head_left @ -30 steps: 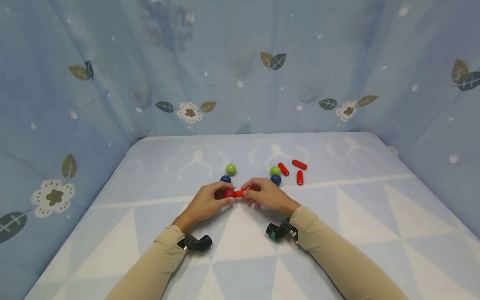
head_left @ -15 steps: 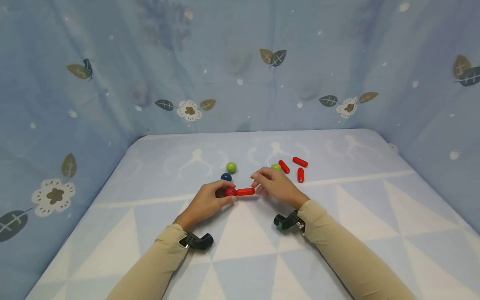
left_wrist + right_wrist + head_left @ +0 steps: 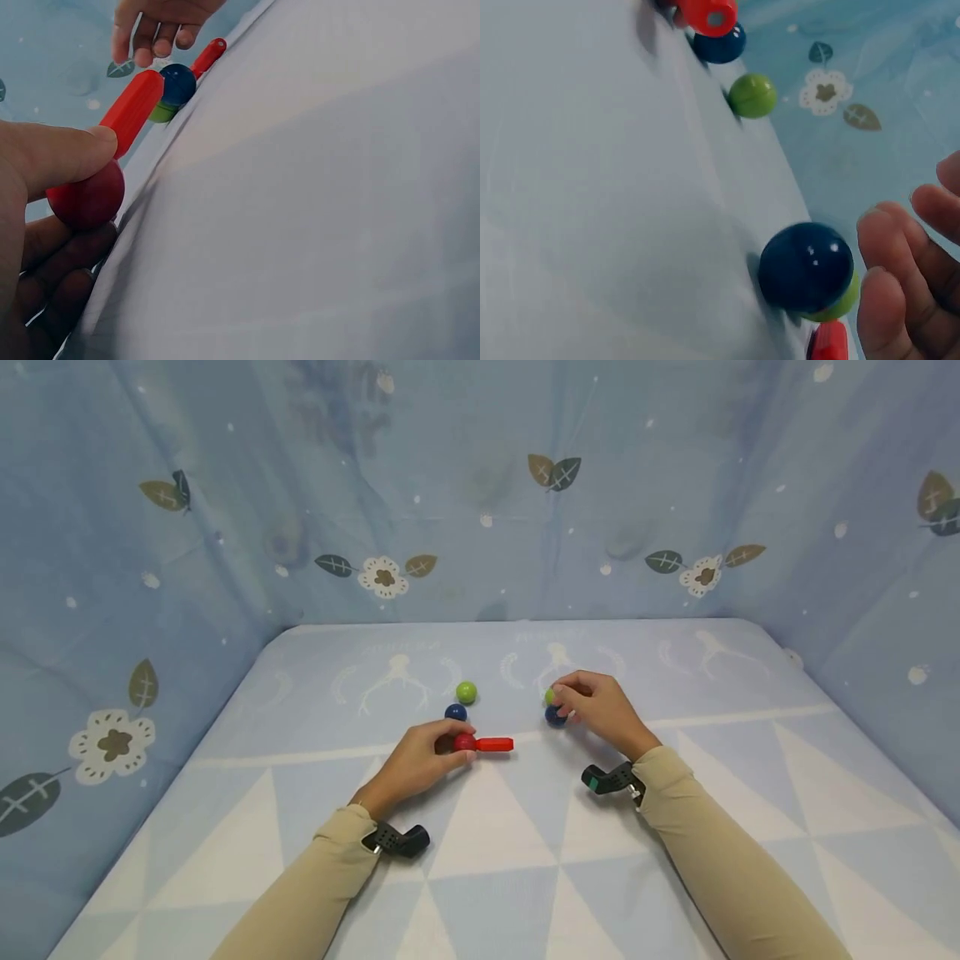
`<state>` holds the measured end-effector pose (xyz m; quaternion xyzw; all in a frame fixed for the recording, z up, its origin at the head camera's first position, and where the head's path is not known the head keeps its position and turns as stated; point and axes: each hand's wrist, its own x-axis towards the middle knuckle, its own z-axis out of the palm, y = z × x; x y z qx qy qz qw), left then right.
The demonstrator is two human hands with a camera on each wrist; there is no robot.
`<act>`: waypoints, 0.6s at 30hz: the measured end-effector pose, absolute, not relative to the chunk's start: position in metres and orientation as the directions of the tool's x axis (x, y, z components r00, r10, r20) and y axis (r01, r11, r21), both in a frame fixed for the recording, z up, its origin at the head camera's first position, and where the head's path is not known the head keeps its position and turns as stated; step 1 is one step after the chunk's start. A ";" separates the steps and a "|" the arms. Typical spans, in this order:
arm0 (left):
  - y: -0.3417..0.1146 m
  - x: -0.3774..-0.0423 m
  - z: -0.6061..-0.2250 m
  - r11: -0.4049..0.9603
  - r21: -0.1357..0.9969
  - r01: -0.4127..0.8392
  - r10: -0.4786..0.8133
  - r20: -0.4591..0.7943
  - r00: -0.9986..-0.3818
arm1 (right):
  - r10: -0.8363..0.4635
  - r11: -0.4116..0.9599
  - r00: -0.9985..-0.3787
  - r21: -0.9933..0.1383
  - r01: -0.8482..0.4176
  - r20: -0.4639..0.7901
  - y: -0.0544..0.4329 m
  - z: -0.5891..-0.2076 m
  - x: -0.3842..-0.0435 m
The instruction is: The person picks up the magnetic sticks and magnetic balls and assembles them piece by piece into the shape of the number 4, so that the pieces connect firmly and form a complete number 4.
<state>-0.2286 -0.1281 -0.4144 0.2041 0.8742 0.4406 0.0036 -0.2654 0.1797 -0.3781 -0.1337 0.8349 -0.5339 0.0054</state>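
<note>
My left hand (image 3: 416, 760) pinches a red ball (image 3: 465, 742) between thumb and fingers. From the ball a red faceted stick (image 3: 495, 744) sticks out to the right, its end free. My right hand (image 3: 600, 706) hovers beside a dark blue ball (image 3: 555, 717) and a green ball (image 3: 549, 697), with loosely bent fingers. In the right wrist view a gap shows between its fingertips and the blue ball (image 3: 806, 266). The green ball there is partly hidden behind the blue one.
Another green ball (image 3: 467, 692) and blue ball (image 3: 455, 712) lie just beyond my left hand. A loose red stick (image 3: 208, 56) lies past the right-hand balls; in the head view my right hand hides that spot. Patterned cloth (image 3: 480, 527) hangs behind the table.
My right hand has let go of the red stick and moved right and back to the blue and green balls. My left hand stays in place, holding the red ball with the stick.
</note>
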 end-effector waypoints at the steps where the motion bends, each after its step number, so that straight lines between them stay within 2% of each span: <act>1: -0.128 -0.229 -0.415 0.528 0.772 0.353 0.359 0.174 -0.917 | -0.219 0.396 -0.966 -0.893 -0.215 0.135 0.182 -0.379 -0.266; 11: -0.130 -0.227 -0.415 0.517 0.779 0.354 0.331 0.199 -0.922 | -0.170 0.546 -0.976 -0.812 -0.208 0.136 0.190 -0.385 -0.267; 18: -0.130 -0.229 -0.416 0.503 0.767 0.398 0.356 0.235 -0.904 | -0.198 0.639 -0.967 -0.728 -0.250 0.159 0.190 -0.389 -0.266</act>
